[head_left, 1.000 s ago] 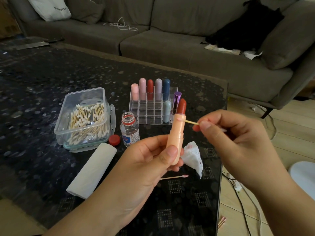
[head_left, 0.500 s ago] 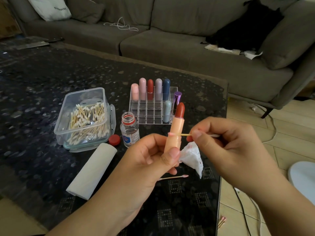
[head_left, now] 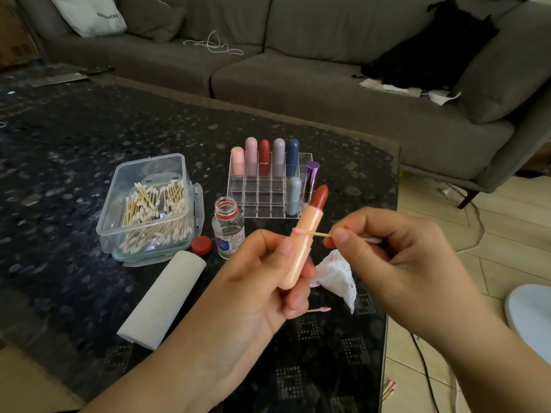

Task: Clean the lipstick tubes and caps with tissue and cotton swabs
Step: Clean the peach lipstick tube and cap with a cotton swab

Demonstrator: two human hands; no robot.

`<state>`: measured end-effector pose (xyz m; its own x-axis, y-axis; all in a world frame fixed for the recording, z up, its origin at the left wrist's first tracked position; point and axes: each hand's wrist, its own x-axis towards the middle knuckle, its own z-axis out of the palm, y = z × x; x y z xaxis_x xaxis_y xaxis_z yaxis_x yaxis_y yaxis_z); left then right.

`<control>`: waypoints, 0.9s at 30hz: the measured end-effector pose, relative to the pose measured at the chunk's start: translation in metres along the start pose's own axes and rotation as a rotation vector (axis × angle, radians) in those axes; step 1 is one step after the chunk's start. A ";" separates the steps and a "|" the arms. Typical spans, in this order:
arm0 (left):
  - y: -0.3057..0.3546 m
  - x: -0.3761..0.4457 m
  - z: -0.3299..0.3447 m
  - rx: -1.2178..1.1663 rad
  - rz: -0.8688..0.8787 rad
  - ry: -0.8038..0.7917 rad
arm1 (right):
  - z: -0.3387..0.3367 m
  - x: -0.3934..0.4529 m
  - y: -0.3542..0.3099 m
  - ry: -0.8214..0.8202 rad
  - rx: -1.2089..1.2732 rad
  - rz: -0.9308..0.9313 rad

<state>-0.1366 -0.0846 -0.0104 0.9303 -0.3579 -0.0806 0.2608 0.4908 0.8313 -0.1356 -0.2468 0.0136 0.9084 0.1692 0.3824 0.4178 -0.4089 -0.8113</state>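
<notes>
Fingers of the left hand [head_left: 253,281] curl round a peach lipstick tube [head_left: 304,242], held above the dark speckled table [head_left: 74,180] near its right edge. Right hand [head_left: 396,257] pinches a wooden cotton swab [head_left: 316,233], pinkish tip touching the smooth barrel. Tube's long axis tilts up-right, red bullet uppermost. Crumpled tissue [head_left: 337,275] lies below.

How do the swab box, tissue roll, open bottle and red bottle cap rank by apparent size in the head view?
1. Swab box, largest.
2. Tissue roll, close behind; it lies nearer the camera, so this order is unsure.
3. Open bottle.
4. Red bottle cap, smallest.
</notes>
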 end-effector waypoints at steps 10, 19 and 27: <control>0.002 -0.001 -0.002 0.040 0.020 0.063 | -0.003 0.000 0.001 0.090 -0.087 0.010; 0.000 0.001 -0.003 0.162 0.058 0.121 | -0.003 0.000 0.000 0.035 -0.026 0.008; 0.000 0.001 0.000 0.196 0.068 0.102 | -0.002 -0.001 -0.002 0.032 -0.033 0.010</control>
<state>-0.1356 -0.0855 -0.0102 0.9680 -0.2417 -0.0675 0.1505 0.3440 0.9268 -0.1369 -0.2481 0.0156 0.9111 0.1370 0.3888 0.4076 -0.4401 -0.8001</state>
